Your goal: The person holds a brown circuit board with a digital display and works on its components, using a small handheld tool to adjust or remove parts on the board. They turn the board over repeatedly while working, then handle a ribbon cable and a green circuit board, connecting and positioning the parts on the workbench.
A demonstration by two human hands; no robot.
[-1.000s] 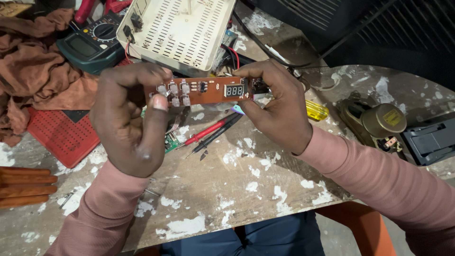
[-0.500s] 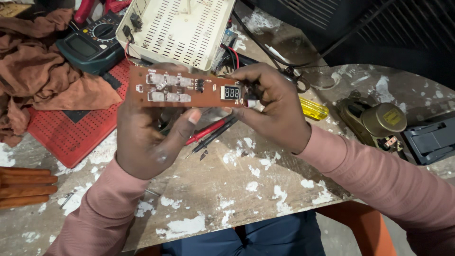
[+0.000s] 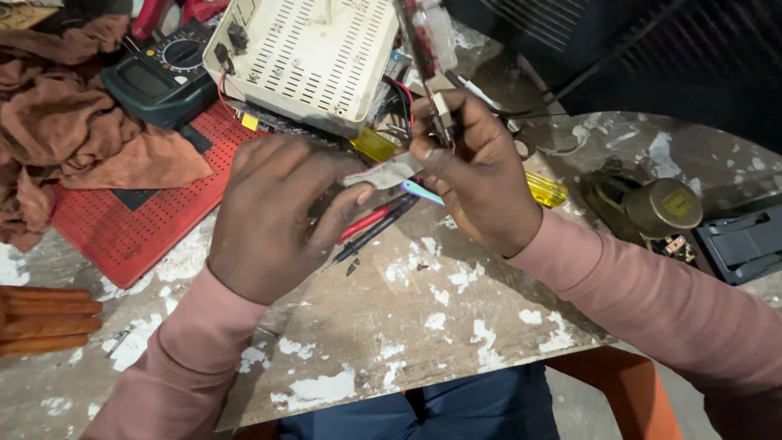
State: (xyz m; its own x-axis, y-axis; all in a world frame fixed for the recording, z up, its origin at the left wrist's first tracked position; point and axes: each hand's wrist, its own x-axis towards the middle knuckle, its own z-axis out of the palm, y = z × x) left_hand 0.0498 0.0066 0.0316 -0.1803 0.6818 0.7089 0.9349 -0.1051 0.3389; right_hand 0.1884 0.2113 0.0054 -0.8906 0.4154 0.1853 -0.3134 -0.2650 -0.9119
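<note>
L hand (image 3: 273, 216) and R hand (image 3: 481, 171) both in a pinch grip on the circuit board (image 3: 383, 173), turned edge-on; cream casing (image 3: 305, 57) open, repair unfinished.

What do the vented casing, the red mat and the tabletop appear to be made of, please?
Casing: likely moulded plastic, matt cream, with slotted vents. Red mat: probably plastic or rubber, with a grid of small holes. Tabletop: hard to tell, maybe wood or board; worn brown surface with flaking white patches.

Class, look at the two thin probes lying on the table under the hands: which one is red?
The red probe, lying nearer the left hand; the black probe lies alongside it.
</note>
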